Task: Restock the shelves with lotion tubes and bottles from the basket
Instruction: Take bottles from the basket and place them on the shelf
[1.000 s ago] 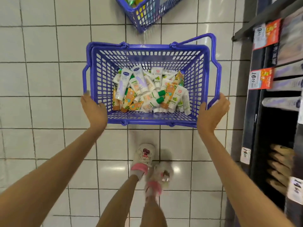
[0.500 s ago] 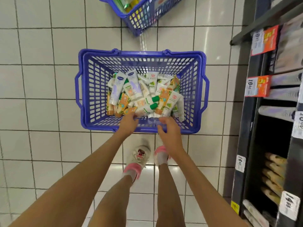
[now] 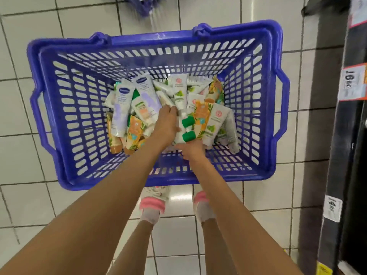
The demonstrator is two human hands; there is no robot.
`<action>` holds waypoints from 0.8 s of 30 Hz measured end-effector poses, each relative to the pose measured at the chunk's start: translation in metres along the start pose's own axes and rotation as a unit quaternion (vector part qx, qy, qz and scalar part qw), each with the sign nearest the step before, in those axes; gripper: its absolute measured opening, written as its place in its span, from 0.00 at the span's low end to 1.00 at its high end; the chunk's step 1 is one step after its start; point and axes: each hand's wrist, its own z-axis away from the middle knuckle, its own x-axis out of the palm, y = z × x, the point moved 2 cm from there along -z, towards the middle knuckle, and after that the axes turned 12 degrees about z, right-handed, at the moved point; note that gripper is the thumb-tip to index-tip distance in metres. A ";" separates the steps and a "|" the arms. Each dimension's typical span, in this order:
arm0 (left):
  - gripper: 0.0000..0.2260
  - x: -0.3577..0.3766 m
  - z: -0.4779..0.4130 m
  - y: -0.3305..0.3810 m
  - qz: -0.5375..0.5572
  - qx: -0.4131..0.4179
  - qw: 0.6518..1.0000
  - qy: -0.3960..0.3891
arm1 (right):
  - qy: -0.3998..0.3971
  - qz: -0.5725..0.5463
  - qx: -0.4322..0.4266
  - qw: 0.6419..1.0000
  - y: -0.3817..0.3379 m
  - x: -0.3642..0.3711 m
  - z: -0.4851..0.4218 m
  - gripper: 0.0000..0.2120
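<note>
The lotion tubes [image 3: 200, 114] are heaped loosely in the far half of a blue basket [image 3: 234, 178], which is set on the tiled floor [image 3: 23, 155] beside the dark shelves [image 3: 349, 135]. No bottles can be made out for certain among them.

Both hands are lowered into the heap. The left hand [image 3: 165, 126] is laid over the middle of the pile with its fingers bent down among white tubes; whether anything is enclosed by them cannot be told. The right hand [image 3: 191, 150] is tucked just under two green-capped tubes [image 3: 188, 122], its fingers hidden, so its hold cannot be told either.

The tubes are judged to be light and soft-walled, with glossy skins likely to be slippery where they lie across one another. A squeeze at mid-body would probably be taken up by the contents, so a tube is best held near the stiff cap end or across the flat crimped tail. Several could be gathered at once if they are lined up side by side; a crossed bundle is likely to be fanned out and dropped. The larger lavender tube [image 3: 121, 108] is better lifted singly, round its shoulder.
</note>
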 end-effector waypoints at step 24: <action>0.13 -0.121 0.144 0.124 0.510 -0.140 0.843 -0.099 | 0.003 -0.212 -0.234 0.949 0.008 -0.121 0.184 0.14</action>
